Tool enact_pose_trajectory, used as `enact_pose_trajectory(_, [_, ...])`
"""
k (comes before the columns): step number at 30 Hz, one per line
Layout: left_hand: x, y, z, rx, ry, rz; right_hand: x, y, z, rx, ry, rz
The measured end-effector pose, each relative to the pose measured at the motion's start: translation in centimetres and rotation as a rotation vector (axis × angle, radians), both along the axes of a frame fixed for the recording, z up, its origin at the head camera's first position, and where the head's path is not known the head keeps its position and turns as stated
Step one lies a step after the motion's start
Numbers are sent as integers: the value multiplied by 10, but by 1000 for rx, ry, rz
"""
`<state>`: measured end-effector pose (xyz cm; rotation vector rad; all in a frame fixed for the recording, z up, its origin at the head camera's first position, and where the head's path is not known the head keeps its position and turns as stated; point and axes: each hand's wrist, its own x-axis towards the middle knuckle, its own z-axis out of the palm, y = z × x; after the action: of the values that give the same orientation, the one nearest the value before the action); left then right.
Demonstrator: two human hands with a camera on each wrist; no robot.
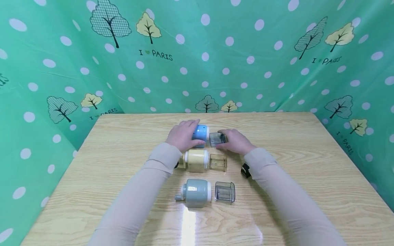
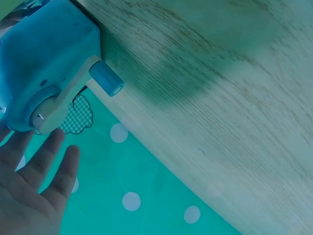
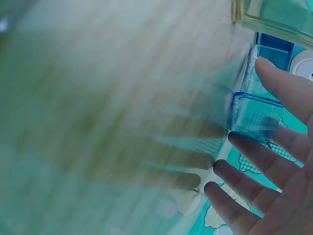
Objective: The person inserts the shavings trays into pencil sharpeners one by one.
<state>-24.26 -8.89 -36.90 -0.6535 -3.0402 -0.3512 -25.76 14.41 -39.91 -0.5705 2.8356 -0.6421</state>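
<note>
The blue hand-crank pencil sharpener (image 1: 201, 132) lies at the back of a row. My left hand (image 1: 183, 135) holds it, thumb on the near side and fingers on the far side. Its crank (image 2: 68, 95) points toward that hand in the left wrist view, where the visible fingers extend past the body; the thumb is hidden there. To the right of the sharpener is a clear, bluish shavings drawer (image 1: 217, 138), apart from the body. My right hand (image 1: 236, 140) holds this drawer between thumb and fingers; in the right wrist view other fingertips (image 3: 222, 166) reach the tabletop.
Nearer me lie a cream sharpener (image 1: 197, 160) with its amber clear drawer (image 1: 218, 162) and a grey-blue sharpener (image 1: 197, 193) with its smoky drawer (image 1: 224, 192). Each drawer sits right of its body. The wooden table (image 1: 123, 191) meets a green dotted curtain (image 1: 172, 89) behind.
</note>
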Motion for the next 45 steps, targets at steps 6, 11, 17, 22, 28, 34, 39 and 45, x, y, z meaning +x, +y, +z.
enact_pose_trajectory(6, [-1,2,0,20,-13,-19,-1,-2,4,66,-3,1])
enact_pose_trajectory(11, [-1,4,0,25,-55,-30,-3,-3,6,137,-12,-7])
enact_pose_trajectory(17, [-3,5,0,14,-63,-17,-4,-5,8,174,-15,-3])
enact_pose_trajectory(22, [-5,7,-1,-9,-55,-7,-3,-6,9,171,-16,-13])
enact_pose_trajectory(28, [-5,9,2,-3,-60,10,-3,-5,7,157,-2,-17])
enact_pose_trajectory(34, [-5,12,4,5,-80,28,-4,0,8,142,-27,8])
enact_pose_trajectory(39, [-6,13,5,-5,-80,30,-4,5,11,114,-65,40])
enact_pose_trajectory(45, [-5,15,8,-20,-88,29,-5,6,10,98,-86,32])
